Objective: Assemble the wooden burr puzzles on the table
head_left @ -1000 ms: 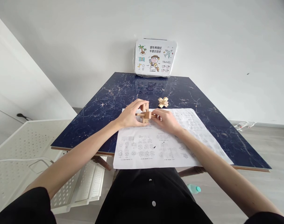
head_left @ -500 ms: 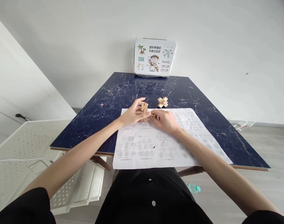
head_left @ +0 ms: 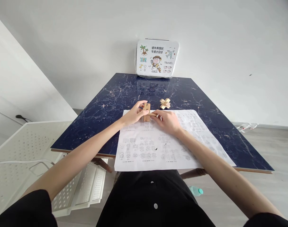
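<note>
Both hands meet over the far edge of the printed sheet, close together but not touching as far as the view shows: the left hand (head_left: pixel 133 116) is clamped on an upright wooden block (head_left: pixel 147 119), thumb across its front, and the right hand (head_left: pixel 169 122) pinches a thin wooden bar (head_left: pixel 153 114) that reaches across to the block. Whether the block rests on the paper or is lifted just off it, I cannot tell. It looks like bare, smooth wood, so it should be light and stiff, hardly fragile, and only mildly slippery; the broad flat sides seem the best place to hold it, while the bar, being slim, is better taken near its end and kept straight to avoid binding. Counting up, there are two hands, one block, whose separate pieces are too small to number, one bar in sight, one crossed wooden knot (head_left: pixel 165 103) just beyond the paper, one printed sheet (head_left: pixel 136 159), one blue table (head_left: pixel 92 126), one white case (head_left: pixel 167 47) at the back, one bottle (head_left: pixel 195 190) on the floor and one perforated rack (head_left: pixel 13 148) at the left.
</note>
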`<state>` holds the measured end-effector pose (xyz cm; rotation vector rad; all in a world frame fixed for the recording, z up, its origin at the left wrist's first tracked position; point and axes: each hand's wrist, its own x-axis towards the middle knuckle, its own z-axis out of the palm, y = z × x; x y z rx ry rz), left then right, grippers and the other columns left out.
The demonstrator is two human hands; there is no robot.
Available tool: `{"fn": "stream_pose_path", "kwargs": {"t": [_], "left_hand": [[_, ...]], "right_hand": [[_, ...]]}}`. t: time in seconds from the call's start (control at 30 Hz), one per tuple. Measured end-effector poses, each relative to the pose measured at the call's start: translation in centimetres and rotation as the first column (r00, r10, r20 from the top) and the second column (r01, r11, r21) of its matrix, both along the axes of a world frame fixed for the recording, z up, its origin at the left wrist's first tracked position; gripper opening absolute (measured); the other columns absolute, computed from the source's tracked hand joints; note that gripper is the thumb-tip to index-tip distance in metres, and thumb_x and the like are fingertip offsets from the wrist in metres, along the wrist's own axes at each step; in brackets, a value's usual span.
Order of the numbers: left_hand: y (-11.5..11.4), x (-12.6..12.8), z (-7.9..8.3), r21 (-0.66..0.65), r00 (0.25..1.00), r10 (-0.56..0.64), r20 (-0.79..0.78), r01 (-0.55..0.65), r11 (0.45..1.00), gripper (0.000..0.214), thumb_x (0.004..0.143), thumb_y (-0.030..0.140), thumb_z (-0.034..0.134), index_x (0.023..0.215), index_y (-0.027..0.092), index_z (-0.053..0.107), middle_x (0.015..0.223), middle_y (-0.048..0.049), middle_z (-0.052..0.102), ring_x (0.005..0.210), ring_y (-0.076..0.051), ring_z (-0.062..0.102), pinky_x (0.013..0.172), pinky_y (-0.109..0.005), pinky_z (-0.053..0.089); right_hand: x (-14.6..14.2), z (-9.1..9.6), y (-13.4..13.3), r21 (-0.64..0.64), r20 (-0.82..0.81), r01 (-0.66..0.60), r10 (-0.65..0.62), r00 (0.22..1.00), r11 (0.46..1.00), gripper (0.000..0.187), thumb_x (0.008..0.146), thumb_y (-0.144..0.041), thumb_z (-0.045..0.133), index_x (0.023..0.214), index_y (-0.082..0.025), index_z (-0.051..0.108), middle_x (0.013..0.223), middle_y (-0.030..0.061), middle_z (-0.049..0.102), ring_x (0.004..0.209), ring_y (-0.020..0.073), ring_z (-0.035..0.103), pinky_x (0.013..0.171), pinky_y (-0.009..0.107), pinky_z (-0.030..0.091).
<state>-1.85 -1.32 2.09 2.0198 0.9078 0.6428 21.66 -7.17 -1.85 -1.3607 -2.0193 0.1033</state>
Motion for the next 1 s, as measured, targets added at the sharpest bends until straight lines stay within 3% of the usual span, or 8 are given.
{"fn": "stream_pose_path", "kwargs": {"t": [0.17,0.27,0.4,0.53,0.63,0.7,0.77,1.0], "left_hand": [[0.9,-0.8,0.0,0.068,0.987,0.153,0.056,-0.156,0.985,0.051,0.106,0.045,0.042,0.15,0.023,0.054,0.121,-0.0117,0.064,0.087,-0.022,0.062,0.075,-0.037,0.053],[2.3,-1.6,-0.5,0.261,0.897,0.439,0.052,-0.437,0.861,0.031,0.103,0.034,0.046,0.122,0.018,0.065,0.1,-0.0099,0.064,0.098,-0.026,0.063,0.09,-0.042,0.054],[3.6,-2.4,-1.8,0.527,0.835,0.527,-0.158,-0.38,0.76,0.019,0.097,0.029,0.059,0.111,0.016,0.064,0.115,-0.0171,0.064,0.119,-0.033,0.059,0.11,-0.053,0.047],[2.6,-1.7,-1.7,0.541,0.905,0.401,-0.139,-0.27,0.797,0.03,0.11,0.041,0.043,0.119,0.02,0.062,0.129,-0.0169,0.066,0.128,-0.033,0.058,0.118,-0.057,0.043],[1.2,-1.0,-0.9,0.434,0.99,0.138,0.017,-0.131,0.891,0.053,0.116,0.056,0.022,0.147,0.025,0.053,0.155,-0.0146,0.058,0.144,-0.028,0.055,0.121,-0.049,0.045],[0.5,-0.6,-0.7,0.378,0.998,-0.053,-0.04,0.064,0.924,0.065,0.11,0.07,0.04,0.16,0.029,0.044,0.17,-0.0131,0.046,0.153,-0.032,0.05,0.123,-0.05,0.046],[0.3,-0.4,-0.9,0.378,0.977,-0.181,-0.113,0.211,0.901,0.074,0.101,0.074,0.057,0.162,0.034,0.043,0.173,-0.0118,0.043,0.157,-0.036,0.046,0.126,-0.055,0.044],[0.6,-0.5,-1.5,0.437,0.984,-0.146,-0.107,0.178,0.882,0.074,0.09,0.071,0.077,0.149,0.031,0.056,0.156,-0.0143,0.056,0.143,-0.036,0.057,0.122,-0.057,0.047]], "right_hand": [[0.7,0.1,0.4,-0.016,-0.052,0.063,-0.064,0.997,0.998,0.022,0.102,-0.036,0.062,0.106,-0.022,0.078,0.085,0.0059,0.079,0.067,0.02,0.064,0.064,0.032,0.04],[0.9,0.2,0.5,-0.041,-0.088,0.06,-0.064,0.994,0.997,0.022,0.102,-0.035,0.06,0.104,-0.022,0.077,0.086,0.0069,0.081,0.07,0.0217,0.068,0.066,0.033,0.043],[0.6,0.4,0.4,-0.067,-0.119,0.044,-0.051,0.991,0.997,0.021,0.101,-0.036,0.061,0.103,-0.022,0.077,0.088,0.0066,0.082,0.072,0.0225,0.07,0.067,0.034,0.046],[0.2,0.5,0.2,-0.089,-0.165,0.012,-0.027,0.986,0.996,0.021,0.099,-0.036,0.061,0.102,-0.021,0.076,0.087,0.0062,0.083,0.071,0.0214,0.07,0.067,0.033,0.048],[0.0,0.7,0.0,-0.101,-0.18,-0.023,0.005,0.984,0.995,0.023,0.101,-0.036,0.059,0.101,-0.021,0.075,0.088,0.0062,0.082,0.071,0.0206,0.069,0.069,0.034,0.049],[-0.1,0.8,-0.2,-0.106,-0.169,-0.062,0.044,0.985,0.992,0.023,0.102,-0.037,0.058,0.102,-0.022,0.076,0.088,0.0056,0.082,0.071,0.02,0.068,0.07,0.034,0.05],[-0.3,0.8,-0.3,-0.101,-0.159,-0.099,0.083,0.984,0.99,0.023,0.103,-0.037,0.058,0.104,-0.022,0.076,0.087,0.0048,0.081,0.071,0.0194,0.067,0.071,0.034,0.05],[-0.6,1.1,-0.6,-0.11,-0.193,-0.163,0.14,0.971,0.98,0.022,0.104,-0.038,0.059,0.107,-0.024,0.076,0.086,0.004,0.078,0.071,0.0188,0.065,0.072,0.035,0.051]]}}
